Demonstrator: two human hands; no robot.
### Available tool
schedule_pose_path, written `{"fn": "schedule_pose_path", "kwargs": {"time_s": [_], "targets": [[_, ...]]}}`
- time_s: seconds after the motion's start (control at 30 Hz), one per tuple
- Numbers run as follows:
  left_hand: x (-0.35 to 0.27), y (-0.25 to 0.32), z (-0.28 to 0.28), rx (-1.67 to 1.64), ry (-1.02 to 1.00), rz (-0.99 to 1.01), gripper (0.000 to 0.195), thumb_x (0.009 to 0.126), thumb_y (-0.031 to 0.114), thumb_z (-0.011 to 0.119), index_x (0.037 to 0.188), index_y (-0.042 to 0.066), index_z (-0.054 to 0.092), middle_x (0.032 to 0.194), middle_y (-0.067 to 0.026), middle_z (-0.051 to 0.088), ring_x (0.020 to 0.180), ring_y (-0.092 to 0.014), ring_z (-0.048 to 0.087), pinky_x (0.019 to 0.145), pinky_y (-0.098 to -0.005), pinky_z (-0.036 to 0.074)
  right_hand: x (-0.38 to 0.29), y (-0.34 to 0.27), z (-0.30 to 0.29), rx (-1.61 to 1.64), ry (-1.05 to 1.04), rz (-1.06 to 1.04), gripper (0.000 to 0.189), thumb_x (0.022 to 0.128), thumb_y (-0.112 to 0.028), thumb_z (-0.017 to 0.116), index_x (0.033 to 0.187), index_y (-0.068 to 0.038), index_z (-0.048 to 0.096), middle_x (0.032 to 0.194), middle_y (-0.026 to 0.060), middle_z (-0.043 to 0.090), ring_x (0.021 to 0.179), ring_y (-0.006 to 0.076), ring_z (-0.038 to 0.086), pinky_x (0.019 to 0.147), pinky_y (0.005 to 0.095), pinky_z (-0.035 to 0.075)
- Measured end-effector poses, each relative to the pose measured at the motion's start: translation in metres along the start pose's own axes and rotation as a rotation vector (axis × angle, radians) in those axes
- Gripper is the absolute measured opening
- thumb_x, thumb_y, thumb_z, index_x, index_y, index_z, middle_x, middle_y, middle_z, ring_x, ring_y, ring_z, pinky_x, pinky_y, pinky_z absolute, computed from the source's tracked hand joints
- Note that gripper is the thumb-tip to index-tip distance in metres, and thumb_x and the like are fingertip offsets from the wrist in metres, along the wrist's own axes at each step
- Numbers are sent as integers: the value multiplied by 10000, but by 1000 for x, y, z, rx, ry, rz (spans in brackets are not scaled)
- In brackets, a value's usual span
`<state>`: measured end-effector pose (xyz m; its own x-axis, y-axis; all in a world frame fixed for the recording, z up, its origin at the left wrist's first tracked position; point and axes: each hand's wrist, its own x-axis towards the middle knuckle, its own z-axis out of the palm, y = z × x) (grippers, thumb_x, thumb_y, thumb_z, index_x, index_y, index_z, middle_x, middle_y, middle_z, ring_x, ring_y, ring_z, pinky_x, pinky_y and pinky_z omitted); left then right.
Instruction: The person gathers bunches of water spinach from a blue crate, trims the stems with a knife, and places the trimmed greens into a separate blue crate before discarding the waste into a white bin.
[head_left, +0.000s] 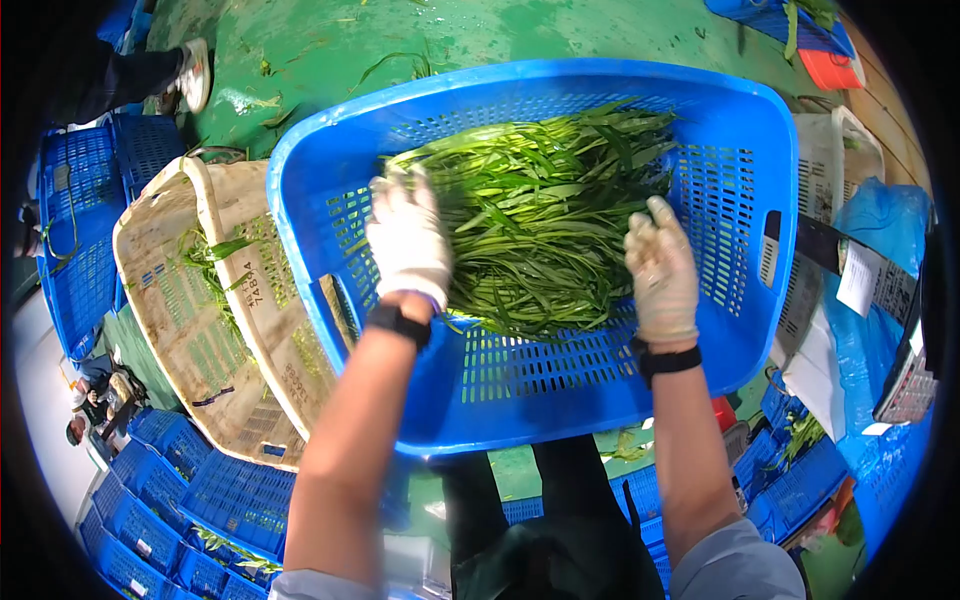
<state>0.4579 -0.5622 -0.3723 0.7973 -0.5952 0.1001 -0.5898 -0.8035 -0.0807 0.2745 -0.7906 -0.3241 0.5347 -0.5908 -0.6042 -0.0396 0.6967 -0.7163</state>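
A large blue plastic basket (517, 427) with slotted walls stands before me. Inside it lies a broad heap of long-leaved green vegetables (540, 217), probably water spinach, with the stems running mostly sideways. My left hand (411, 236), in a white knit glove, is at the left end of the heap with its fingers extended; it is slightly blurred. At the opposite end, my right hand (664, 262), gloved too, has its fingers loosely bent beside the leaf tips. I see nothing gripped in either hand. Whether the right fingertips touch the leaves is unclear. Black bands circle both wrists.
Worn cream plastic baskets (217, 300) with leaf scraps adjoin on the left. Several blue crates (165, 480) stand lower left. At right are blue plastic film (881, 217) and a device with a keypad (907, 382). A person's shoe (195, 75) is on the wet green floor (315, 45).
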Motion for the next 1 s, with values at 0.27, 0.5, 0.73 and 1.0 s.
{"fn": "schedule_pose_path", "kwargs": {"time_s": [0.27, 0.5, 0.73, 1.0], "targets": [[24, -32, -41, -423, -372, -291, 203, 893, 208, 564, 994, 95, 699, 947, -180, 672, 894, -360, 642, 796, -427, 511, -94, -2, 2, -179, 0, 146, 393, 953, -141, 483, 1308, 28, 488, 1027, 190, 673, 794, 159, 679, 719, 229, 525], [-55, -8, -155, -716, -425, -265, 235, 932, 267, 566, 1021, 87, 687, 845, -156, 680, 769, -339, 649, 710, -397, 527, -170, -26, 24, -390, -231, 356, 585, 929, -232, 596, 1387, 63, 384, 1119, 145, 647, 996, 181, 630, 836, 276, 496], [-135, 16, -175, -759, -625, 157, 232, 911, 259, 582, 1063, 111, 676, 813, -156, 657, 777, -329, 638, 678, -420, 512, -159, 44, 36, -232, -50, 648, 305, 963, -222, 508, 1163, -7, 590, 940, 116, 659, 842, 176, 647, 730, 296, 530], [-240, -141, -274, -565, -216, -358, 404, 858, 180, 639, 1245, 74, 590, 800, -156, 660, 738, -308, 639, 691, -400, 515, -196, 112, 81, -21, -122, 911, 482, 979, -332, 469, 1283, 41, 448, 1222, 245, 584, 1049, 333, 628, 867, 358, 520]]}}
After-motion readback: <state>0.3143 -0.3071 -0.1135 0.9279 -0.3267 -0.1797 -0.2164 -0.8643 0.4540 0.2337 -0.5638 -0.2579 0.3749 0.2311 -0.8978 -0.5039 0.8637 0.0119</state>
